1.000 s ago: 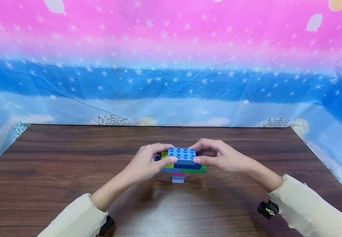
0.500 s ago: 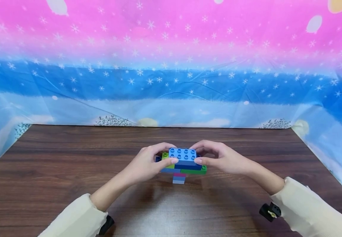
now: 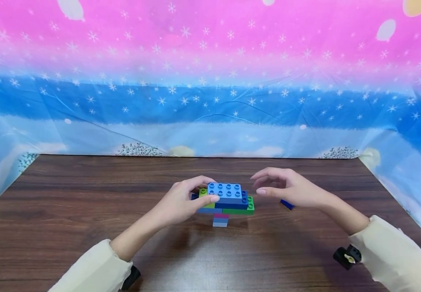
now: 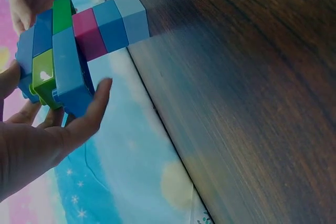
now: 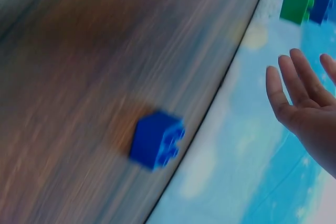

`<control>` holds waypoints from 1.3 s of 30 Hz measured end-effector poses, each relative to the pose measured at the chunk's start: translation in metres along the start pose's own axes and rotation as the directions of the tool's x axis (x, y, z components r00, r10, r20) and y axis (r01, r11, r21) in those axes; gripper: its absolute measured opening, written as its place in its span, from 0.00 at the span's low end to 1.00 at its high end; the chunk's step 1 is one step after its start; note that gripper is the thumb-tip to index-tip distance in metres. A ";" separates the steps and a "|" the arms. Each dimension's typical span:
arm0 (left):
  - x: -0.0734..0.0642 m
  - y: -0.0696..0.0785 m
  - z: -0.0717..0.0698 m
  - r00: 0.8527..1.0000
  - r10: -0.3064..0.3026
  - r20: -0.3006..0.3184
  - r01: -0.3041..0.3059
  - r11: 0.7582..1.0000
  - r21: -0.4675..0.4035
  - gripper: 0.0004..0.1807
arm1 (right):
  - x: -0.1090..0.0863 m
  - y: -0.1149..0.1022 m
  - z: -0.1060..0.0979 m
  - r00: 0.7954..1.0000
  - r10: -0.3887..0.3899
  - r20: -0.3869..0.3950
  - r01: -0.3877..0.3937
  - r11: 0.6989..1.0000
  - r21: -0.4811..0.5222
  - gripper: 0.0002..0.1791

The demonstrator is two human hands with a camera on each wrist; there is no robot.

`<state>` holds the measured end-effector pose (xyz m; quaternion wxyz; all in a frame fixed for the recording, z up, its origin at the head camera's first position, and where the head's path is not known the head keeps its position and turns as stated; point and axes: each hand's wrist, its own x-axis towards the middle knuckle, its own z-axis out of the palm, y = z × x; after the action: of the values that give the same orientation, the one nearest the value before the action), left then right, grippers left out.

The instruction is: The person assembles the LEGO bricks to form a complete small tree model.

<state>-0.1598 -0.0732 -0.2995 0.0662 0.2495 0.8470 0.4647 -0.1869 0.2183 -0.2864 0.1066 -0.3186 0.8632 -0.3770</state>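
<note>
A stack of toy building bricks stands on the table, narrow below and wider above. A light blue brick point(image 3: 225, 190) tops it, over a dark blue brick point(image 3: 231, 205), a lime brick point(image 3: 203, 190) and a green brick point(image 3: 237, 211). Pink, blue and pale blue bricks form the column point(image 4: 110, 27) beneath. My left hand point(image 3: 179, 202) grips the stack's left side, thumb in front and fingers behind. To the right, apart from the stack, my right hand point(image 3: 294, 188) holds nothing, its fingers loosely extended. A loose dark blue brick point(image 5: 156, 141) lies on the table, partly behind that hand in the head view.
The brown wood-grain table point(image 3: 86, 194) ends at a pink and blue snowflake cloth point(image 3: 210, 101) at the back and sides. Black devices point(image 3: 346, 256) are strapped at both wrists under cream sleeves point(image 3: 396, 247).
My right hand has let go of the stack and moved right, which uncovers the stack's right end and the loose blue brick. The left hand keeps its grip.
</note>
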 end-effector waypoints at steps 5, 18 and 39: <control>-0.001 -0.001 0.000 1.000 0.007 -0.009 -0.007 1.000 0.000 0.18 | -0.007 0.020 -0.016 1.000 0.027 0.008 -0.026 0.996 -0.086 0.19; -0.002 0.000 0.001 1.000 -0.007 -0.028 0.006 1.000 -0.009 0.18 | -0.029 0.066 -0.034 0.975 0.176 0.136 -0.164 0.982 -0.099 0.26; -0.001 0.001 0.001 1.000 0.008 -0.018 -0.008 1.000 -0.009 0.18 | -0.039 0.089 -0.029 0.986 0.151 0.068 -0.142 0.982 -0.124 0.19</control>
<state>-0.1583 -0.0724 -0.2993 0.0579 0.2486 0.8444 0.4710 -0.2105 0.3058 -0.3328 0.1483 -0.2743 0.9004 -0.3035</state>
